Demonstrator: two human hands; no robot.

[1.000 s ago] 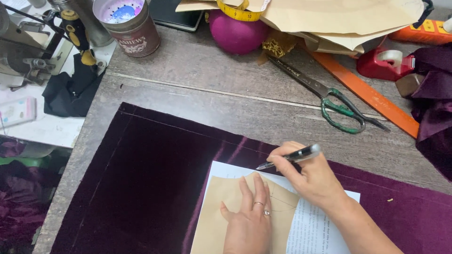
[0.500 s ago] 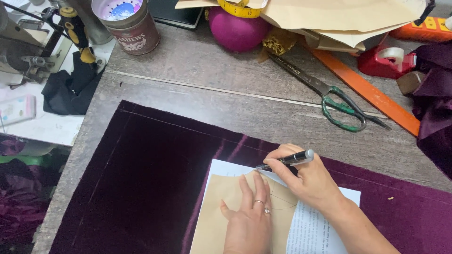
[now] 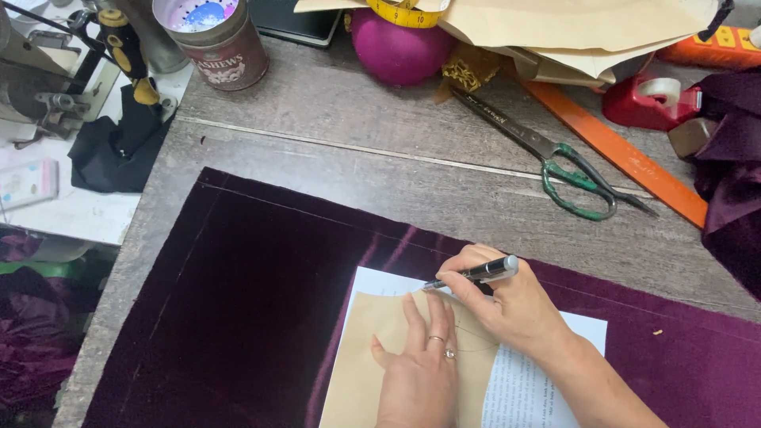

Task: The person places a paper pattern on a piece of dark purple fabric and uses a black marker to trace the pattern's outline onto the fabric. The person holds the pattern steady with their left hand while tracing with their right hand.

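A dark purple velvet cloth lies spread over the grey wooden table. On it rests a white printed sheet with a tan paper pattern piece on top. My left hand, with rings on one finger, presses flat on the tan piece. My right hand grips a black and silver pen, its tip at the top edge of the tan piece, just beyond my left fingertips.
Green-handled scissors and an orange ruler lie at the back right. A red tape dispenser, a magenta ball, a round tin, tan papers and a sewing machine line the far edge.
My right hand has slid the pen slightly leftward along the pattern's top edge. My left hand stays pressed on the tan piece.
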